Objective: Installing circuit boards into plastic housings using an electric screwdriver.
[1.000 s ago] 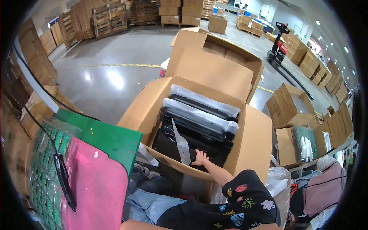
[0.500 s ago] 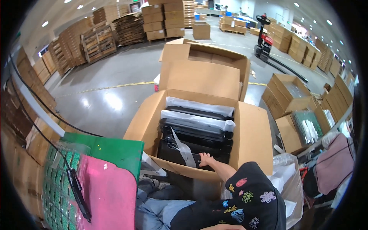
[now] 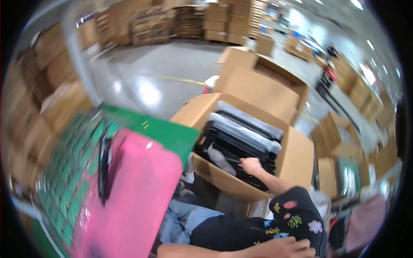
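An open cardboard box [image 3: 297, 161] stands before me, packed with a row of black plastic cases [image 3: 241, 148], some with pale foam-like sheets [image 3: 247, 127] between them. Inside it, at the nearest case, is my right hand [image 3: 251, 166], its fingers curled down on the black plastic; their tips are hidden. A loose whitish strip of wrapping [image 3: 221, 161] lies over the case just left of that hand. My left hand [image 3: 290, 248] lies across the front of my black flowered apron [image 3: 294, 221], fingers loosely bent and apart, with nothing in it.
On my left is a green table [image 3: 161, 131] with a pink mat [image 3: 142, 185], a black handheld tool [image 3: 104, 167] and clear trays of green parts [image 3: 71, 172]. More open cartons [image 3: 337, 133] stand on the right. Farther off are a pallet jack [image 3: 327, 79] and stacked boxes [image 3: 228, 21].
The view has swung left and tilted, so the box appears farther right. My right hand's fingers have gone from spread to curled. My left hand has come into view at the lower edge.
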A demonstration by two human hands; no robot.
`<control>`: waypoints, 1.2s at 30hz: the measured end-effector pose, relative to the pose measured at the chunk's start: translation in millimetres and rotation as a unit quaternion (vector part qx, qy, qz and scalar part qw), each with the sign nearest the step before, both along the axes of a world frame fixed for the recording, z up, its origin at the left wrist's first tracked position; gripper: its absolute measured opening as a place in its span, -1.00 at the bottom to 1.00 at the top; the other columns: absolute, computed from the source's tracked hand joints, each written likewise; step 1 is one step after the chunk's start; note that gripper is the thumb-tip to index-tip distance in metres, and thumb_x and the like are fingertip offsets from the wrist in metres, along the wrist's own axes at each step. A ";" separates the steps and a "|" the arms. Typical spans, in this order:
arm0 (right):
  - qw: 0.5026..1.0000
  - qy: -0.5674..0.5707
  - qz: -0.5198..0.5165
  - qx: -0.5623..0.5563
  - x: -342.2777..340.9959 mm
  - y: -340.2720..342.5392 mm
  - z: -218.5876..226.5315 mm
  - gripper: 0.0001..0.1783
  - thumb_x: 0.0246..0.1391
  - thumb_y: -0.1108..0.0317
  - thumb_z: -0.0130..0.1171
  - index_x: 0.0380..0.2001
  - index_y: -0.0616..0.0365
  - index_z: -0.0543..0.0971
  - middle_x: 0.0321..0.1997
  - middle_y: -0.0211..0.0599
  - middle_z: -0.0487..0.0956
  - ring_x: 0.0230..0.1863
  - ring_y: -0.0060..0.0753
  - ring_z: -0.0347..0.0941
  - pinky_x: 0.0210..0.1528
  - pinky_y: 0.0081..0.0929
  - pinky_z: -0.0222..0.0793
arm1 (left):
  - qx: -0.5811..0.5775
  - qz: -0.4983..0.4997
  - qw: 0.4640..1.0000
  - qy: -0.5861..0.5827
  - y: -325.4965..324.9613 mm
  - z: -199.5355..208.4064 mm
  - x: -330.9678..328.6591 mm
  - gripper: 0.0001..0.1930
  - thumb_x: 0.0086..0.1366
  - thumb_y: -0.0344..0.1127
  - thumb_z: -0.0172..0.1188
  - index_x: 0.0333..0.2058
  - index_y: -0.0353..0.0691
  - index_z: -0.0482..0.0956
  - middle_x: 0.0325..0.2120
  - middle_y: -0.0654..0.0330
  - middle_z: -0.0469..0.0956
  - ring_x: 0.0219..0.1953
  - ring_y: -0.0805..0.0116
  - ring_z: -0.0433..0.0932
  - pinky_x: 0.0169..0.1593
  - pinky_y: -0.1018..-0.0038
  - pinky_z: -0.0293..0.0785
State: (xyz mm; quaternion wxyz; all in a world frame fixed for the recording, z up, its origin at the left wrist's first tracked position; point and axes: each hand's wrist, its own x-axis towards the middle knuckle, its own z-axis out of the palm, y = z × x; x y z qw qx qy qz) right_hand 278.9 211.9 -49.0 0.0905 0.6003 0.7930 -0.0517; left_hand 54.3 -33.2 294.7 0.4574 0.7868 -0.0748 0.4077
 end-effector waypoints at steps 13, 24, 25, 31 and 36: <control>0.797 0.450 -0.106 0.388 112.5 66.8 84.7 -0.47 0.37 0.08 -0.08 -0.22 0.49 0.49 -0.32 0.05 0.58 -0.30 -0.22 0.42 -0.12 -0.29 0.37 | 0.300 0.388 0.848 0.200 -15.0 37.2 -117.4 -0.67 0.26 -0.29 0.04 0.01 -0.12 0.45 -0.12 0.18 0.51 -0.13 0.33 0.50 -0.14 0.45 0.45; 0.564 0.822 -0.037 -0.072 -103.3 -8.2 215.6 -0.75 0.18 0.18 0.04 -0.17 0.08 0.47 -0.17 -0.37 0.57 -0.23 -0.51 0.54 -0.34 -0.59 0.48 | 0.210 0.423 0.874 0.111 17.4 27.2 -107.3 -0.81 0.26 -0.30 0.03 -0.17 -0.16 0.48 -0.28 0.14 0.50 -0.24 0.20 0.51 -0.23 0.38 0.47; 0.557 0.825 -0.048 -0.085 -121.6 -22.3 211.8 -0.69 0.20 0.19 0.02 -0.07 0.12 0.44 -0.10 -0.32 0.56 -0.16 -0.44 0.54 -0.26 -0.51 0.52 | 0.204 0.426 0.875 0.110 18.7 25.7 -109.8 -0.82 0.26 -0.30 0.02 -0.18 -0.17 0.48 -0.29 0.14 0.50 -0.25 0.19 0.51 -0.23 0.38 0.47; 0.535 0.827 0.019 -0.172 -209.5 -109.4 189.3 -0.50 0.22 0.25 0.06 0.16 0.24 0.29 -0.04 -0.12 0.51 -0.03 -0.28 0.51 0.09 -0.25 0.47 | 0.143 0.432 0.886 0.086 13.2 14.6 -120.3 -0.86 0.26 -0.31 0.02 -0.28 -0.19 0.50 -0.37 0.12 0.50 -0.31 0.12 0.52 -0.28 0.34 0.49; 0.515 0.789 0.054 -0.332 -248.5 -154.4 172.0 -0.41 0.14 0.34 0.19 0.16 0.31 0.24 -0.02 -0.09 0.51 -0.06 -0.27 0.51 0.05 -0.27 0.46 | 0.039 0.466 0.883 0.039 5.7 2.0 -120.6 -0.86 0.26 -0.32 0.01 -0.36 -0.21 0.52 -0.44 0.10 0.49 -0.37 0.06 0.52 -0.32 0.31 0.50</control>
